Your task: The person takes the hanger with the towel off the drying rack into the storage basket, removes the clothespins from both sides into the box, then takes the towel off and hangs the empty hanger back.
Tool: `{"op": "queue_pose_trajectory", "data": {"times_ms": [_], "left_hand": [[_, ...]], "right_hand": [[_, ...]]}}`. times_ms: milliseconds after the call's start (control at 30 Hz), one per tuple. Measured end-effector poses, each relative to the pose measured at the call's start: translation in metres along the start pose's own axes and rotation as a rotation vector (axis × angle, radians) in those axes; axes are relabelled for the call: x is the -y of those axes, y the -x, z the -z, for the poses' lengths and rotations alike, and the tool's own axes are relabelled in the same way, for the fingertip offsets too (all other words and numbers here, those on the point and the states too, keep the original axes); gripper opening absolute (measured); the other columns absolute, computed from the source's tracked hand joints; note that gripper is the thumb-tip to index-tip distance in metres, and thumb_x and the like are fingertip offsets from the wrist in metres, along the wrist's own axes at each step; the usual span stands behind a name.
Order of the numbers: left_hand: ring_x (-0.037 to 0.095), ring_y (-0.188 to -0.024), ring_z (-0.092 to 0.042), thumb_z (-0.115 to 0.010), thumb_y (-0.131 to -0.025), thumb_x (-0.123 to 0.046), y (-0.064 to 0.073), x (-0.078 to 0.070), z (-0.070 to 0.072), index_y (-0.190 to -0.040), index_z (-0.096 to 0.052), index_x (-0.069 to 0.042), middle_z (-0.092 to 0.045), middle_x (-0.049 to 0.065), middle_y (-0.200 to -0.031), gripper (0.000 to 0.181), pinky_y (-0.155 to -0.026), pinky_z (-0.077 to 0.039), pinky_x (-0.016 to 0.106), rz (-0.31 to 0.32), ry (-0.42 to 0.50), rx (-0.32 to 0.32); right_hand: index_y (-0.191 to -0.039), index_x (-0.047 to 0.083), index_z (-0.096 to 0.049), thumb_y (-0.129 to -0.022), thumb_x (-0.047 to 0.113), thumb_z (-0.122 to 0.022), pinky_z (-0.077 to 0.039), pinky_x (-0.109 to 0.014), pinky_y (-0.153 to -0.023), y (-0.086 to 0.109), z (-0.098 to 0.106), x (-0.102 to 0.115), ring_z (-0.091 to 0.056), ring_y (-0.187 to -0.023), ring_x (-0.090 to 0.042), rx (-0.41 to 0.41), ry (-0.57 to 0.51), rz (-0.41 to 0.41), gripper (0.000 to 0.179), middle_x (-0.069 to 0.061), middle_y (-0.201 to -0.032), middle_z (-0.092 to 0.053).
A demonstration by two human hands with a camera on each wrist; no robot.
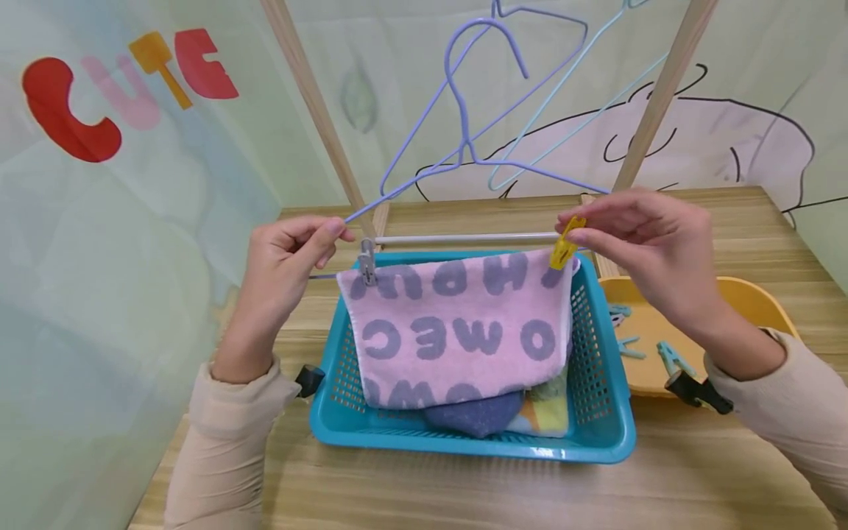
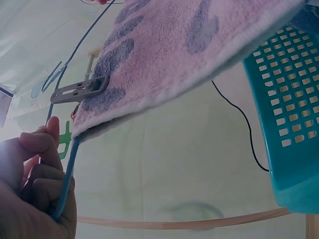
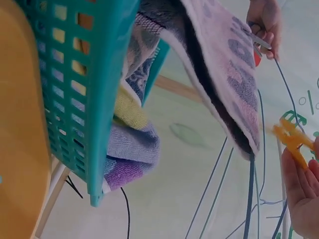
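A pink towel (image 1: 457,331) with grey letters hangs folded over the lower bar of a purple hanger (image 1: 467,151). My left hand (image 1: 291,272) grips the hanger at its left end. Beside that hand, a grey clothespin (image 1: 367,263) is clipped on the towel's upper left corner. Between thumb and fingers, my right hand (image 1: 652,250) pinches a yellow clothespin (image 1: 565,243), which overlaps the towel's upper right corner in the head view. The right wrist view shows this yellow clothespin (image 3: 294,142) just beside the towel's edge, slightly blurred.
Under the towel stands a teal basket (image 1: 470,444) with more folded cloths (image 1: 477,414). To its right, a yellow tray (image 1: 755,294) holds several light-blue clothespins (image 1: 672,358). Behind, more hangers (image 1: 550,70) hang near a wooden rack (image 1: 318,96) with a white crossbar (image 1: 464,238).
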State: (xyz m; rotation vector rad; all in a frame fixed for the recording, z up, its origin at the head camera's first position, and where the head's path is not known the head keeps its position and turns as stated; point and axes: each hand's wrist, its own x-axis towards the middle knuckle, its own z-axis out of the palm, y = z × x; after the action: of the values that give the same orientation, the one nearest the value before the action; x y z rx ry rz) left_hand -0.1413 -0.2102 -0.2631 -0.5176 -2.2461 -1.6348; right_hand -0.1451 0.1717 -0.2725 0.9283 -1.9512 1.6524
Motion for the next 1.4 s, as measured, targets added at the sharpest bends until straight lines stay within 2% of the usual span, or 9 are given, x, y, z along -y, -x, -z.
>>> {"op": "queue_pose_trajectory", "data": {"times_ms": [200, 400, 567, 633, 733, 833, 933, 1167, 1400], "left_hand": [[0.017, -0.054, -0.03, -0.064, -0.099, -0.014, 0.0, 0.0, 0.002, -0.092, -0.075, 0.004, -0.045, 0.005, -0.059, 0.023, -0.049, -0.021, 0.028, -0.003, 0.02, 0.005], [0.016, -0.054, -0.03, -0.064, -0.099, -0.014, 0.001, -0.001, 0.002, -0.092, -0.074, 0.009, -0.044, 0.009, -0.058, 0.025, -0.049, -0.021, 0.027, -0.008, 0.019, -0.005], [0.016, -0.054, -0.03, -0.064, -0.099, -0.014, 0.002, 0.0, 0.002, -0.091, -0.075, 0.006, -0.045, 0.006, -0.057, 0.024, -0.048, -0.021, 0.027, -0.008, 0.031, -0.009], [0.016, -0.054, -0.03, -0.064, -0.099, -0.014, 0.002, 0.0, 0.003, -0.092, -0.075, 0.005, -0.045, 0.006, -0.057, 0.024, -0.048, -0.021, 0.027, -0.007, 0.037, -0.008], [0.017, -0.055, -0.03, -0.065, -0.099, -0.014, 0.0, 0.0, 0.005, -0.092, -0.075, 0.006, -0.045, 0.004, -0.058, 0.023, -0.048, -0.02, 0.028, -0.014, 0.056, -0.002], [0.017, -0.055, -0.029, -0.065, -0.099, -0.014, -0.001, 0.0, 0.005, -0.093, -0.074, 0.007, -0.044, 0.003, -0.058, 0.024, -0.048, -0.019, 0.029, -0.016, 0.054, 0.004], [0.017, -0.055, -0.029, -0.065, -0.099, -0.015, -0.002, -0.001, 0.004, -0.093, -0.074, 0.008, -0.045, 0.003, -0.058, 0.025, -0.048, -0.018, 0.029, -0.013, 0.048, 0.005], [0.017, -0.055, -0.03, -0.065, -0.099, -0.014, -0.001, -0.002, 0.003, -0.092, -0.075, 0.005, -0.045, 0.003, -0.058, 0.022, -0.048, -0.018, 0.029, -0.015, 0.062, 0.007], [0.017, -0.054, -0.03, -0.065, -0.099, -0.014, 0.0, 0.0, 0.002, -0.093, -0.075, 0.006, -0.046, 0.004, -0.058, 0.023, -0.047, -0.018, 0.029, -0.013, 0.053, 0.016]], "right_hand": [[-0.108, -0.019, -0.065, -0.077, -0.011, -0.08, -0.053, -0.027, -0.087, 0.003, 0.005, -0.002, -0.069, -0.094, -0.025, 0.066, -0.068, 0.057, 0.035, -0.023, -0.101, -0.07], [-0.103, -0.025, -0.06, -0.073, -0.015, -0.081, -0.054, -0.026, -0.079, 0.006, 0.016, -0.005, -0.068, -0.083, -0.025, 0.024, -0.206, 0.087, 0.038, -0.025, -0.095, -0.069], [-0.096, -0.028, -0.058, -0.07, -0.017, -0.08, -0.054, -0.023, -0.076, 0.013, 0.04, -0.011, -0.068, -0.079, -0.022, 0.023, -0.192, 0.071, 0.036, -0.022, -0.092, -0.069], [-0.095, -0.027, -0.059, -0.071, -0.012, -0.082, -0.054, -0.022, -0.077, 0.017, 0.051, -0.015, -0.067, -0.08, -0.021, 0.069, -0.149, 0.069, 0.036, -0.021, -0.09, -0.069], [-0.095, -0.021, -0.064, -0.073, -0.001, -0.087, -0.052, -0.019, -0.08, 0.023, 0.068, -0.02, -0.066, -0.083, -0.018, 0.198, 0.019, 0.07, 0.038, -0.018, -0.09, -0.07], [-0.097, -0.007, -0.07, -0.064, -0.006, -0.091, -0.05, -0.014, -0.082, 0.03, 0.082, -0.023, -0.064, -0.084, -0.012, 0.318, 0.269, 0.045, 0.04, -0.01, -0.091, -0.07], [-0.098, 0.005, -0.071, -0.052, -0.018, -0.088, -0.049, -0.011, -0.08, 0.036, 0.09, -0.027, -0.063, -0.083, -0.008, 0.392, 0.425, 0.011, 0.054, -0.002, -0.091, -0.07], [-0.099, 0.009, -0.069, -0.06, -0.021, -0.084, -0.049, -0.012, -0.079, 0.049, 0.103, -0.042, -0.066, -0.079, -0.007, 0.478, 0.414, -0.126, 0.051, 0.004, -0.09, -0.07], [-0.098, 0.009, -0.069, -0.064, -0.015, -0.086, -0.049, -0.011, -0.08, 0.055, 0.106, -0.045, -0.067, -0.079, -0.008, 0.473, 0.439, -0.184, 0.046, 0.004, -0.09, -0.07]]}}
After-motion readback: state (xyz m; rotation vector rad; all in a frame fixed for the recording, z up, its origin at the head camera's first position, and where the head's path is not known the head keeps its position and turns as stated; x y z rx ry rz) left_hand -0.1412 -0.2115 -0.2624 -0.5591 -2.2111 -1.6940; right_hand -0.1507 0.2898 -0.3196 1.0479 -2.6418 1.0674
